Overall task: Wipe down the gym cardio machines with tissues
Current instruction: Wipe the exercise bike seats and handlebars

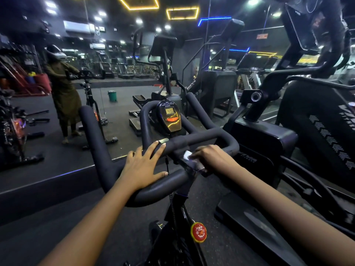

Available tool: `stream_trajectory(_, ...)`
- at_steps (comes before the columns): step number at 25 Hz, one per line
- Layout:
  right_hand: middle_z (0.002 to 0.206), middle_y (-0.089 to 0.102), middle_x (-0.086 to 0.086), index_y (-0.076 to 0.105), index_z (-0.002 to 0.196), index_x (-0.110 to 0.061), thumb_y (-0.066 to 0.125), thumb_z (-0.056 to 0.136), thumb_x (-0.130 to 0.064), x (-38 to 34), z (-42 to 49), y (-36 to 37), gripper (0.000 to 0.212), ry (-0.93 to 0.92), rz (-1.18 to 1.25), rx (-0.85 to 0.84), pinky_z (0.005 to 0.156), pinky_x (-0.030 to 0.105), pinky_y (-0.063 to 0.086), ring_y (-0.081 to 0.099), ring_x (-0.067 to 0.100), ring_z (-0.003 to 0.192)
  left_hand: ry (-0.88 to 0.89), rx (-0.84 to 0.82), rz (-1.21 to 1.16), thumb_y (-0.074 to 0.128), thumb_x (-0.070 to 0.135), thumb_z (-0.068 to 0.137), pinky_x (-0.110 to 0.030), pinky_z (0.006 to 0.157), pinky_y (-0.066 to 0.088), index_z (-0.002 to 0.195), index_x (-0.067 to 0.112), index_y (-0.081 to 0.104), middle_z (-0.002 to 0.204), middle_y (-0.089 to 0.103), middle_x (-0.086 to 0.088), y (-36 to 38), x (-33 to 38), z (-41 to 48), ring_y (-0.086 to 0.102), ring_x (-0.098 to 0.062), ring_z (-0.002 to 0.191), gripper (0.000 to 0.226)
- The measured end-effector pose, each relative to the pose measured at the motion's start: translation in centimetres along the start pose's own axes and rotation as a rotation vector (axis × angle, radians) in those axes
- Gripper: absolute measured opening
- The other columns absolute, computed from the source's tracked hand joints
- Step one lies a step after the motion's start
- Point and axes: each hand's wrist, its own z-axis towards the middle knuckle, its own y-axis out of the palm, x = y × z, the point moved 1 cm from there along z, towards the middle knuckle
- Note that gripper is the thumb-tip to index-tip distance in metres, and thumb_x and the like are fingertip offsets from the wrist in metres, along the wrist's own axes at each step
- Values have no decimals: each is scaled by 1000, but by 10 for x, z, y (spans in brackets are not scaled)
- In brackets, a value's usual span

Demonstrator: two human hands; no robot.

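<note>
My left hand [143,166] lies flat on the near bend of the bike's black handlebar [96,135]. Its fingers are straight and spread, and the tips reach the middle bar. My right hand [209,158] is curled around a white tissue [187,155] and holds it down on the middle of the handlebar, just right of my left hand.

Just past my hands, a small screen [170,116] with an orange glow stands up in the middle of the bars. The two long ends of the handlebar point away from me, one on each side of the screen. A thin black cord [167,164] hangs down beside my left thumb. Low down near me, a red knob [198,232] sticks out of the bike frame.

On the right, a big black machine [317,120] stands very near the bike, and its arms and bars rise high above my right arm. A step machine [217,91] stands farther back, behind the screen.

On the left, a mirror wall [48,150] starts just past the left bar end, above a low dark ledge [38,189]. In the mirror I see a person in a long green dress [64,93] at a bike, and a green bucket [112,96] on the floor.

The dark floor [48,237] near me on the left is where there is room to move. The right side is tight.
</note>
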Motion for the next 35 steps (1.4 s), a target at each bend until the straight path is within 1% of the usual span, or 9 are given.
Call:
stream_trajectory(3,117,60,6,65,111,-13,56,88,-19,-23,18,17,26,-94,-37,-33,88,33,44,53,23,113,-4,0,4,35,67,91,-46,112,19,151,32,-12,160,-9,5,0,0,-1,16,-33,142,84)
stream_trajectory(5,107,63,9,68,96,-6,55,83,-12,-31,5,19,19,-194,-104,41,72,41,51,56,28,101,1,7,8,35,66,91,-45,112,19,151,32,-12,160,-9,5,0,-1,-1,17,-33,142,83)
stream_trajectory(7,98,65,5,69,86,-8,51,80,-11,-23,-15,16,19,-288,-115,86,60,37,53,59,26,88,7,8,4,34,66,91,-45,112,19,151,32,-12,160,-9,5,0,0,-1,17,-33,142,83)
stream_trajectory(8,99,65,2,70,87,-12,48,80,-13,-21,-23,13,23,-304,-92,66,63,33,52,59,23,87,10,9,2,34,66,91,-45,112,19,151,32,-12,160,-9,5,1,0,-1,17,-33,142,83)
stream_trajectory(12,110,65,8,71,101,-6,63,82,-6,-3,0,-2,21,-126,115,22,86,21,39,59,19,106,7,12,-6,34,67,90,-46,112,19,151,32,-12,160,-9,5,1,-1,0,16,-33,142,84)
stream_trajectory(16,107,68,11,72,100,-4,64,83,-10,2,26,2,19,44,248,84,92,33,44,61,23,106,12,13,-1,35,67,90,-46,111,20,150,32,-13,160,-9,5,2,-1,1,17,-33,141,85)
stream_trajectory(25,103,71,2,74,100,-16,68,80,-2,12,-49,0,26,-6,279,113,81,26,47,66,14,94,16,6,-12,35,67,90,-47,112,19,151,32,-13,160,-10,5,2,-1,1,17,-35,141,84)
stream_trajectory(30,100,72,5,71,107,-19,70,78,-4,11,-7,8,32,228,422,238,85,26,49,66,16,95,13,18,0,34,67,91,-46,112,20,151,31,-13,160,-9,5,1,-1,0,18,-34,140,84)
stream_trajectory(35,97,73,4,74,100,-18,67,76,3,-2,-28,26,33,301,322,316,77,21,45,66,20,93,18,17,-4,35,66,91,-46,112,21,151,30,-13,160,-9,5,2,-1,0,19,-34,140,84)
